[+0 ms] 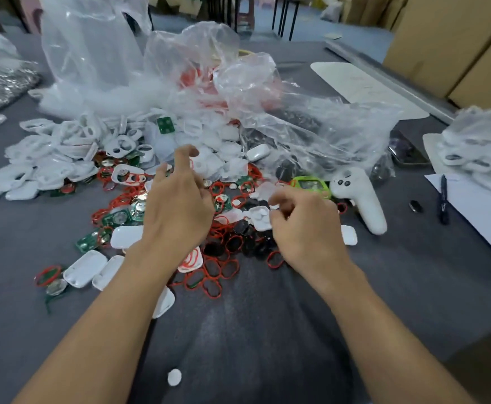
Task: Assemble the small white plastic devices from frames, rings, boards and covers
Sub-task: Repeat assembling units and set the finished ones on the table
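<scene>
Assembly workshop — parts-heaped table [267, 330], stacked cardboard boxes [442, 39].

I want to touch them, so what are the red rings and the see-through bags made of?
The red rings look like soft rubber or silicone: thin, matte, and bent out of round. The see-through bags look like thin plastic film: shiny, crinkled, with parts showing through them.

Matt grey cloth covers the surface [267, 330]. Upper centre, clear plastic bags [197, 62] look glossy and crinkled. Smooth white plastic frames [63, 135] lie left; red rings [212, 275] look rubbery.
</scene>
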